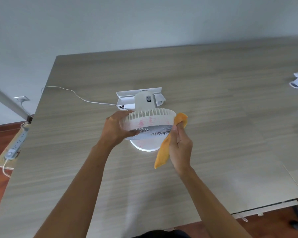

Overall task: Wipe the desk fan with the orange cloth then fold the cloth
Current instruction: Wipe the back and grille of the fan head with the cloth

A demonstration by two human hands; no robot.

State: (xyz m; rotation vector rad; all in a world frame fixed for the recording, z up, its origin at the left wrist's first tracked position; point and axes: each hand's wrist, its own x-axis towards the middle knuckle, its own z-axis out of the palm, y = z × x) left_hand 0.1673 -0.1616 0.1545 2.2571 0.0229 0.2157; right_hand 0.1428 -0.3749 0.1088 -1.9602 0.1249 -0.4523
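Fingers of the left hand (118, 127) clamp the light plastic desk fan (149, 122) rim; right hand (180, 148) pinches the floppy orange cloth (163, 152).

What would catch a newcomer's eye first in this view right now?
The orange cloth, gripped in the right hand and pressed to the right edge of the white desk fan mid-table. Next, the pink smears on the fan's rim and base, while the left hand grips its left side.

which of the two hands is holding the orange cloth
The right hand grips the orange cloth against the fan's rim; the left hand only steadies the fan.
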